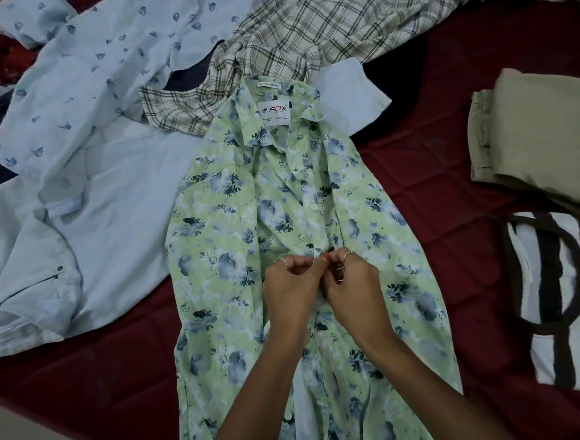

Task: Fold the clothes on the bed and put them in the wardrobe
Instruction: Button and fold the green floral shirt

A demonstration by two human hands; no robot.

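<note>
A light green shirt with a blue floral print [221,245] lies lengthwise on the dark red bedspread [433,182], collar and white label at the far end. My left hand [291,286] and my right hand [349,284] meet at the middle of its front placket. Both pinch the placket fabric between their fingertips, just below a fastened white button. The lower front of the shirt hangs apart toward me.
To the left lie a plain pale blue shirt [118,232] and a pale blue leaf-print shirt [99,61]. A cream checked shirt [330,24] sits beyond the collar. At the right are folded beige trousers [530,141] and a folded white garment with brown stripes [562,304].
</note>
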